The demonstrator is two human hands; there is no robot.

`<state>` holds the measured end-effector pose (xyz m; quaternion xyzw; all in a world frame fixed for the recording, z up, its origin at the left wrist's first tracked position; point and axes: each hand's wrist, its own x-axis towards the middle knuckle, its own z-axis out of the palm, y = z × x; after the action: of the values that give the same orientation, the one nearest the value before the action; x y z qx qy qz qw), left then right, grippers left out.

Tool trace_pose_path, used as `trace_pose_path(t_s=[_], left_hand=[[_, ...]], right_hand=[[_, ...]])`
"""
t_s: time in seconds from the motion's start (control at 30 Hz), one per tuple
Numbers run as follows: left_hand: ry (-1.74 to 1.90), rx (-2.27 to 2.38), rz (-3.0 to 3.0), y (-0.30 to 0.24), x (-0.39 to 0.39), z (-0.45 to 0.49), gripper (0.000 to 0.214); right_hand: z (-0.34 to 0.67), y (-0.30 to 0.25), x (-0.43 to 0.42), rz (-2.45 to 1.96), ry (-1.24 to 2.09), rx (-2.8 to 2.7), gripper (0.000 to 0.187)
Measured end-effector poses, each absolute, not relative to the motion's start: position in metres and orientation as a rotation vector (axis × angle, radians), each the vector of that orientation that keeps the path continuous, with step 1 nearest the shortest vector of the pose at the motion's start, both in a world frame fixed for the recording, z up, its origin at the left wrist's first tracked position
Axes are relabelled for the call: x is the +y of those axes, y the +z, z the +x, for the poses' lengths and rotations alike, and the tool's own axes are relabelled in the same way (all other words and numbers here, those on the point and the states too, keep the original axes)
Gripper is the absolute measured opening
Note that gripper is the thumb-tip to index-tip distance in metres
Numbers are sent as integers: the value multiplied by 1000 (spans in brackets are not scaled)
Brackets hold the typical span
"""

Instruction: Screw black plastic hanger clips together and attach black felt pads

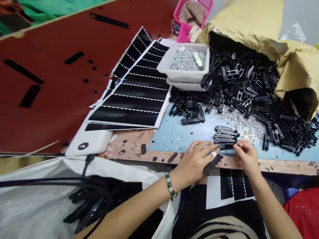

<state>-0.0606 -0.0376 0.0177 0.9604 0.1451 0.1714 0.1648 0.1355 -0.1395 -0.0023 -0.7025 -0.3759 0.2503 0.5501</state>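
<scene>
The right hand (246, 156) pinches a black perforated strip (225, 145) on a pale blue board (169, 141); the left hand (193, 164), fingers curved, lies over a scalloped black sticker (211, 165), its grip unclear. Beyond sit silver screws (188, 59) in a white tub (183, 74) and black brackets (239, 83) spilling from a kraft-paper sack (249, 20).

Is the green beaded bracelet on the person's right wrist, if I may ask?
No, the green beaded bracelet sits on the left wrist, behind the left hand.
</scene>
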Motion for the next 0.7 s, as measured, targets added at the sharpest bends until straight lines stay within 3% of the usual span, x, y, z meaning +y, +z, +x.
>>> trace_pose_path(t_s=[0.5, 0.7], left_hand=[[465, 416, 2760, 10, -37, -53, 35], [453, 430, 2780, 11, -39, -46, 35]], right_hand=[[128, 1, -123, -1892, 564, -1088, 23], [132, 9, -121, -2111, 391, -1527, 22]])
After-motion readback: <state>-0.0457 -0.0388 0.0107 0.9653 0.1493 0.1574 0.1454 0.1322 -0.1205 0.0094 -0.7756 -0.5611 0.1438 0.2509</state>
